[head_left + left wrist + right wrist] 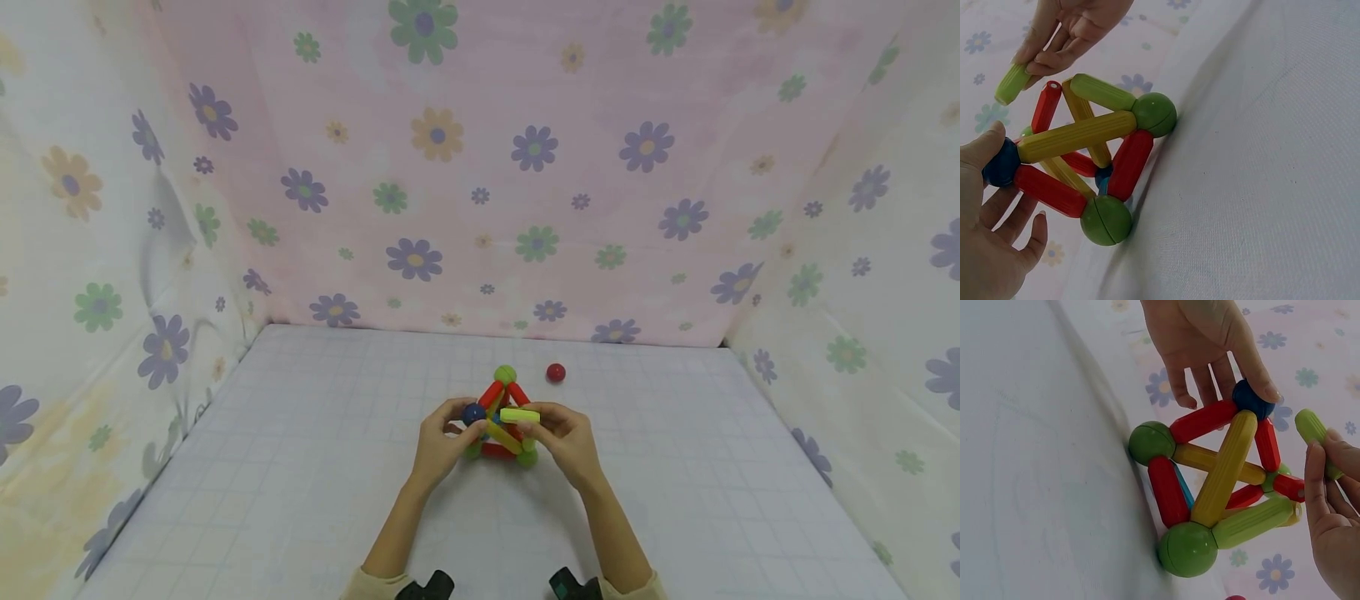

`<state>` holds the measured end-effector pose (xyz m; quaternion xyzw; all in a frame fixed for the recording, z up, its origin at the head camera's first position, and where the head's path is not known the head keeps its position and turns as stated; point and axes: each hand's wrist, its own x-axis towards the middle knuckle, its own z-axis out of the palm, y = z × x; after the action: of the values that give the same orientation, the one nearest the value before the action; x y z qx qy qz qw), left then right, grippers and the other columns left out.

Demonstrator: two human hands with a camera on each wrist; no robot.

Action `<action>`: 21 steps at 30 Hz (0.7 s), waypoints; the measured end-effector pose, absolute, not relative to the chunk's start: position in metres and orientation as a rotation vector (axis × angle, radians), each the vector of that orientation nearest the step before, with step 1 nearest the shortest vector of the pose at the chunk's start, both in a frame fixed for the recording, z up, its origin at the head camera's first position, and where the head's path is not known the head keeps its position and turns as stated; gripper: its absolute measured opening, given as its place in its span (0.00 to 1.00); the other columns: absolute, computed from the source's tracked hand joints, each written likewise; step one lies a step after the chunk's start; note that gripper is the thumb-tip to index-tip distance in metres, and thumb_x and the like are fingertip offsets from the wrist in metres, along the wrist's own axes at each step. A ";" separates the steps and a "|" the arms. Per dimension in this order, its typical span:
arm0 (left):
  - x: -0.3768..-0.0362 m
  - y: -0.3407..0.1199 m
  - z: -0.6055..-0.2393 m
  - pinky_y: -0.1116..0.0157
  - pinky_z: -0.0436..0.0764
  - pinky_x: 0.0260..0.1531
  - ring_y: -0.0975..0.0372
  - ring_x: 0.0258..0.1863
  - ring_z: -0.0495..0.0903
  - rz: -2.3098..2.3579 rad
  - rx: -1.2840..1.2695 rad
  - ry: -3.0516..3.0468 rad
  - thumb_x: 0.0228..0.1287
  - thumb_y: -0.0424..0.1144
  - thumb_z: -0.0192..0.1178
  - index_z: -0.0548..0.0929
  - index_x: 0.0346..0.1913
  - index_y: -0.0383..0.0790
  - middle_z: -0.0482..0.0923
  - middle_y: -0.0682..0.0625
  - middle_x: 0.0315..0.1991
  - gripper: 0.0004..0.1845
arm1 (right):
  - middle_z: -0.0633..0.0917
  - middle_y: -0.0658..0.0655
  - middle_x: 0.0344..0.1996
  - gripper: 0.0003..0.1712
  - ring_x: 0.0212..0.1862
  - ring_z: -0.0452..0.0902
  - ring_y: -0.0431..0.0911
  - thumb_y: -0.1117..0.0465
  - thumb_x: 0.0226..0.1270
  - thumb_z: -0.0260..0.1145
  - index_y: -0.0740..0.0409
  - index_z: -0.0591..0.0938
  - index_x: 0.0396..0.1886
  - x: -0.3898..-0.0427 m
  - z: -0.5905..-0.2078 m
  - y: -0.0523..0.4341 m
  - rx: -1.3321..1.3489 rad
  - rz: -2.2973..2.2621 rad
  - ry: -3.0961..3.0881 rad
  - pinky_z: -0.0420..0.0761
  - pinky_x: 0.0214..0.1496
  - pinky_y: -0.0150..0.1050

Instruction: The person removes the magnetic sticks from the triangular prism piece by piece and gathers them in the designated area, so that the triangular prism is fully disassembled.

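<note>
The right hand (564,440) pinches a loose light-green stick (520,415) between thumb and fingers (1321,481), holding it just above the upper side of the stick-and-ball frame (501,417). The left hand (442,442) steadies that frame: its thumb and fingertips (1266,387) curl onto the dark blue ball (1002,165) at one corner, with the remaining fingers relaxed beside it. The frame stands on the table (300,467) in front of the person, built from red, yellow and green sticks joined at green balls (1155,114). To seat the loose stick well, it is judged best to keep the blue ball pressed steady, bring one stick end square onto a free ball, and avoid pushing sideways, since the joints look likely to swing or part under side load. A small red ball (556,372) lies apart on the table behind the frame. The far corners of the frame are hidden behind the nearer sticks, a blue piece inside it is only partly seen, and which ball the loose stick is aimed at cannot be told. The flowered cloth (480,167) encloses the table on three sides.
</note>
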<state>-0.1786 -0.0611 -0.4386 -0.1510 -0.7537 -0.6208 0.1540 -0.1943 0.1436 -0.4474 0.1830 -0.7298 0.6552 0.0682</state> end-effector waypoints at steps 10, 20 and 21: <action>-0.176 -0.061 -0.435 0.64 0.78 0.34 0.48 0.40 0.79 -1.803 -0.401 -2.180 0.56 0.28 0.65 0.78 0.48 0.25 0.82 0.38 0.42 0.17 | 0.84 0.56 0.35 0.12 0.32 0.81 0.44 0.72 0.59 0.65 0.74 0.80 0.42 -0.194 -0.446 0.163 0.518 2.001 -2.112 0.82 0.39 0.33; -0.177 -0.061 -0.436 0.64 0.78 0.34 0.48 0.40 0.79 -1.813 -0.403 -2.181 0.55 0.29 0.65 0.78 0.48 0.25 0.82 0.39 0.41 0.17 | 0.84 0.57 0.35 0.13 0.32 0.80 0.42 0.72 0.58 0.66 0.75 0.80 0.42 -0.199 -0.451 0.185 0.461 1.952 -2.125 0.81 0.39 0.32; -0.177 -0.061 -0.435 0.64 0.78 0.34 0.48 0.40 0.79 -1.813 -0.402 -2.182 0.55 0.29 0.65 0.78 0.48 0.25 0.82 0.39 0.41 0.17 | 0.84 0.57 0.35 0.13 0.32 0.80 0.42 0.72 0.58 0.66 0.74 0.80 0.43 -0.200 -0.451 0.188 0.442 1.949 -2.135 0.81 0.40 0.32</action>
<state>-0.1769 -0.0610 -0.4353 -0.1388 -0.7543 -0.6267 0.1378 -0.1999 0.1881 -0.4514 0.1502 -0.7257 0.6626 0.1085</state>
